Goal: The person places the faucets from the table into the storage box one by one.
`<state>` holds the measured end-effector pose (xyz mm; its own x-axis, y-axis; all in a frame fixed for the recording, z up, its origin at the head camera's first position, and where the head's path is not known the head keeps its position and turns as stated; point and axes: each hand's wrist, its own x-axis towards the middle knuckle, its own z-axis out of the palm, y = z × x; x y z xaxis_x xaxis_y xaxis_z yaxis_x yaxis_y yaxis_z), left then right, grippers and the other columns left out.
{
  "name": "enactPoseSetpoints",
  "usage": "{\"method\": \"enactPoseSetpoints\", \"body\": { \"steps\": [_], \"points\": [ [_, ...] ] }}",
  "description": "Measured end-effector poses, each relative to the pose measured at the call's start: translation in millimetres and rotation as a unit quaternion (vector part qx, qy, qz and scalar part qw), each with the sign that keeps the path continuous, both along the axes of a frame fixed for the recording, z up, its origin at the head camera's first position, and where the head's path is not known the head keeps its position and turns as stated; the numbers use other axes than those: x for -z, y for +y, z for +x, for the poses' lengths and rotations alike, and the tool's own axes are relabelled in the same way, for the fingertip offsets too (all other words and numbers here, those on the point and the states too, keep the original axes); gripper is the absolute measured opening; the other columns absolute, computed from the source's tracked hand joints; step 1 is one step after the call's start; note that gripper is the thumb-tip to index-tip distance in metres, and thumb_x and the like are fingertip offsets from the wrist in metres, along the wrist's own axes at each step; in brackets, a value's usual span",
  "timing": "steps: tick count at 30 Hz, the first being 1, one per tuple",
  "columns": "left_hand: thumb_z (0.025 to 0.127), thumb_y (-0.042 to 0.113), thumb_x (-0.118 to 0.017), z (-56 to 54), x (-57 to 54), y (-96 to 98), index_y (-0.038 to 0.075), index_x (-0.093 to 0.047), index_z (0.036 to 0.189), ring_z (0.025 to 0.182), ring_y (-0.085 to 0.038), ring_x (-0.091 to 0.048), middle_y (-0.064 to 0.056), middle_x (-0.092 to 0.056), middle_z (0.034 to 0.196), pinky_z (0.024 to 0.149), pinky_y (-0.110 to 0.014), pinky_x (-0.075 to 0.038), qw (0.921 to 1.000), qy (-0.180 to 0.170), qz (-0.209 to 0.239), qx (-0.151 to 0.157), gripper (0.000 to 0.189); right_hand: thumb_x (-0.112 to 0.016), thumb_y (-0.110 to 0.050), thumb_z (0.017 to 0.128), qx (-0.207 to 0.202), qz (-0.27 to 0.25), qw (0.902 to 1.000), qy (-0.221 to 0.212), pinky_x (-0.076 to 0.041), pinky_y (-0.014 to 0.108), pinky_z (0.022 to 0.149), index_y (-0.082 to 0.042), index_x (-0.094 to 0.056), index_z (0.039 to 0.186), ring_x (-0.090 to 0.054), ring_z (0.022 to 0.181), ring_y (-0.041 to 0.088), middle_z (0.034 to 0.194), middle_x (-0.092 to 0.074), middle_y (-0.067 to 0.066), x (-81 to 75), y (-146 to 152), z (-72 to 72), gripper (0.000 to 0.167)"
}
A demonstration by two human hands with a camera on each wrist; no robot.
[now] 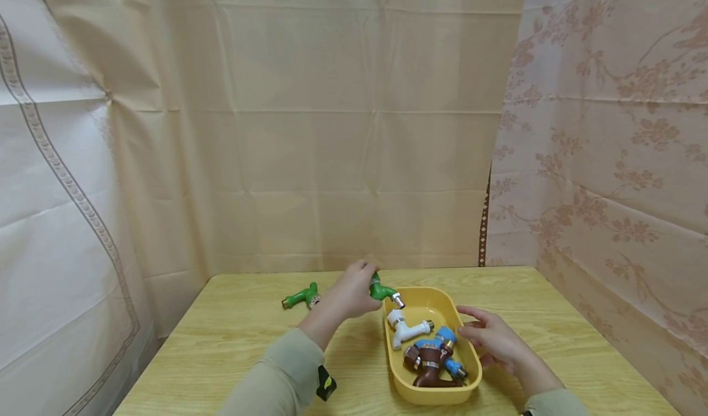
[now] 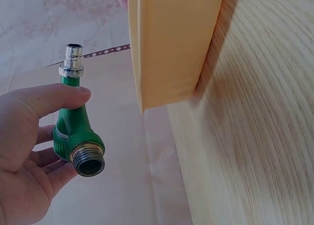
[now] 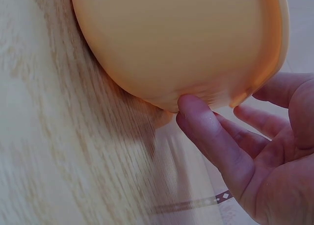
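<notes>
My left hand (image 1: 350, 290) grips a green tap (image 2: 73, 119) with a chrome nozzle, thumb across its spout, just above the far left rim of the yellow tub (image 1: 434, 396). In the left wrist view the tap's threaded inlet faces the camera. My right hand (image 1: 498, 339) is at the tub's right side, its fairly straight fingertips (image 3: 192, 105) against the outer wall. Inside the tub lie a white tap (image 1: 410, 332), a blue tap (image 1: 444, 336) and a brown tap (image 1: 430, 359), the brown one overlapping the blue one.
A second green tap (image 1: 300, 295) lies on the wooden table (image 1: 210, 354) left of my left hand, partly hidden by my wrist. Beige curtains (image 1: 354, 127) hang behind the table, and a flowered cloth (image 1: 625, 158) hangs along the right.
</notes>
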<state>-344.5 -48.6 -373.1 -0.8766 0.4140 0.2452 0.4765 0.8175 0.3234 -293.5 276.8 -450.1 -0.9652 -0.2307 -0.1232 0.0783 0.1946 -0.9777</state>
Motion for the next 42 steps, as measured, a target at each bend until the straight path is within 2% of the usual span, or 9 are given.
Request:
{"method": "enactPoseSetpoints", "body": {
  "steps": [6,14,19,33,38,42],
  "points": [
    [0.081,0.026,-0.087,0.4,-1.2,12.4,0.01,-0.053,0.145,0.12,-0.026,-0.054,-0.013,-0.048,0.145,0.086,-0.031,-0.054,0.9999,0.002,-0.011,0.012,0.074,-0.063,-0.014,0.1,0.004,-0.001,1.0,0.0,-0.06,0.054,0.066,0.001,-0.025,0.158,-0.07,0.092,0.031,0.14,-0.047,0.039,-0.3,0,1.2,0.072],
    [0.08,0.024,-0.088,1.9,-0.8,30.8,0.011,-0.053,0.145,0.114,-0.022,-0.055,-0.012,-0.049,0.143,0.078,-0.022,-0.052,0.9995,0.002,-0.017,0.026,0.076,-0.063,-0.014,0.1,0.003,0.002,1.0,0.002,-0.06,0.054,0.065,0.002,-0.025,0.158,-0.069,0.09,0.028,0.14,-0.047,0.038,-0.3,0,1.1,0.071],
    [0.079,0.023,-0.088,4.0,0.0,41.4,0.012,-0.053,0.146,0.112,-0.019,-0.055,-0.01,-0.05,0.142,0.078,-0.02,-0.051,0.9989,0.009,-0.029,0.036,0.076,-0.063,-0.013,0.1,0.007,0.002,1.0,-0.002,-0.06,0.055,0.066,0.002,-0.025,0.158,-0.069,0.092,0.029,0.141,-0.046,0.039,0.2,0,1.1,0.071],
    [0.08,0.027,-0.089,4.9,7.4,63.1,0.014,-0.054,0.145,0.106,-0.011,-0.053,-0.002,-0.053,0.136,0.076,-0.017,-0.049,0.9969,-0.001,-0.045,0.064,0.074,-0.063,-0.012,0.1,0.014,0.009,0.9999,-0.002,-0.06,0.053,0.065,0.001,-0.026,0.158,-0.07,0.092,0.029,0.14,-0.047,0.038,0.5,-1,1.4,0.07],
    [0.08,0.029,-0.088,3.8,10.5,68.6,0.012,-0.055,0.144,0.107,-0.012,-0.053,-0.004,-0.054,0.134,0.08,-0.017,-0.049,0.9948,0.016,-0.063,0.079,0.074,-0.063,-0.012,0.1,0.012,0.007,0.9999,-0.001,-0.06,0.054,0.066,0.002,-0.025,0.158,-0.07,0.093,0.03,0.14,-0.047,0.039,0.7,0,1.2,0.071],
    [0.081,0.03,-0.087,5.7,12.8,74.3,0.015,-0.054,0.145,0.114,-0.013,-0.054,-0.005,-0.053,0.138,0.085,-0.019,-0.05,0.9945,0.009,-0.072,0.076,0.074,-0.062,-0.012,0.1,0.013,0.007,0.9999,-0.002,-0.06,0.054,0.066,0.002,-0.025,0.158,-0.07,0.094,0.031,0.14,-0.048,0.038,1.0,-1,0.6,0.07]
  ]
}}
